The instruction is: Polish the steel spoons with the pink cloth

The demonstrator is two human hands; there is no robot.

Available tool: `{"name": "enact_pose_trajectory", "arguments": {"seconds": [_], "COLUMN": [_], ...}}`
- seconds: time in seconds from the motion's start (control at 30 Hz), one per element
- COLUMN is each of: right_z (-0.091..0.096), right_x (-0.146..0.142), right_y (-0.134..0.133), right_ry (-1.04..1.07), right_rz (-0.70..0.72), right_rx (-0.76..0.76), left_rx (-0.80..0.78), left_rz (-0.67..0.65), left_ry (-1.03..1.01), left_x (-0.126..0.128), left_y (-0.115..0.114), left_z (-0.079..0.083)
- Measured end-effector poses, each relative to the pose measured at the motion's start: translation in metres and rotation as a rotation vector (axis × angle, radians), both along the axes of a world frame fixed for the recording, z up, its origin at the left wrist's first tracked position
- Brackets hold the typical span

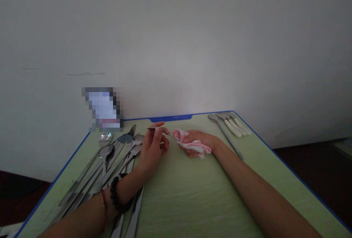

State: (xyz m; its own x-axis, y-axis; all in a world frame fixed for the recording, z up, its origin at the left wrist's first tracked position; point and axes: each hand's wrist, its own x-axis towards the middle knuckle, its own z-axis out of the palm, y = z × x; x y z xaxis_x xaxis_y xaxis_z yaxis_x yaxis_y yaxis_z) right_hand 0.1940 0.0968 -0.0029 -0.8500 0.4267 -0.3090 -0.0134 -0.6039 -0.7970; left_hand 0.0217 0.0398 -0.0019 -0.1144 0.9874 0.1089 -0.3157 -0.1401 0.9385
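In front of me my left hand (153,145) pinches the head end of a metal piece of cutlery (175,137); seen edge-on and partly behind the fingers, its exact kind is unclear. My right hand (200,141) is closed around a pink and white cloth (194,145), which wraps the handle end of the same piece. Both hands are above the middle of the green table (181,197). Beneath and beside my left forearm lies a loose pile of metal cutlery, including a spoon (106,152) and a knife (133,131).
On the right of the table a long metal spoon (227,135) lies beside several white-handled pieces (233,127), some of them forks. A blurred-out upright screen (102,107) stands at the back left. A pale wall (176,47) rises directly behind the blue table edge.
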Motion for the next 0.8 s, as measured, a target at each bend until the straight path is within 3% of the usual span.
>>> {"name": "enact_pose_trajectory", "arguments": {"seconds": [0.17,0.57,0.8], "right_z": [-0.0012,0.0075,0.0059], "right_x": [0.0004,-0.0048,-0.0046], "right_y": [-0.0011,-0.004,-0.0029], "right_ry": [-0.044,-0.194,-0.169], "right_rz": [-0.021,-0.037,-0.02], "right_rx": [0.048,0.188,0.199], "left_rx": [-0.063,-0.09,-0.097], "left_rz": [0.036,-0.049,-0.044], "left_ry": [-0.117,0.218,0.18], "left_x": [-0.0015,0.0032,0.0057], "left_y": [-0.0015,-0.003,-0.0035], "left_z": [-0.0009,0.0025,0.0044]}}
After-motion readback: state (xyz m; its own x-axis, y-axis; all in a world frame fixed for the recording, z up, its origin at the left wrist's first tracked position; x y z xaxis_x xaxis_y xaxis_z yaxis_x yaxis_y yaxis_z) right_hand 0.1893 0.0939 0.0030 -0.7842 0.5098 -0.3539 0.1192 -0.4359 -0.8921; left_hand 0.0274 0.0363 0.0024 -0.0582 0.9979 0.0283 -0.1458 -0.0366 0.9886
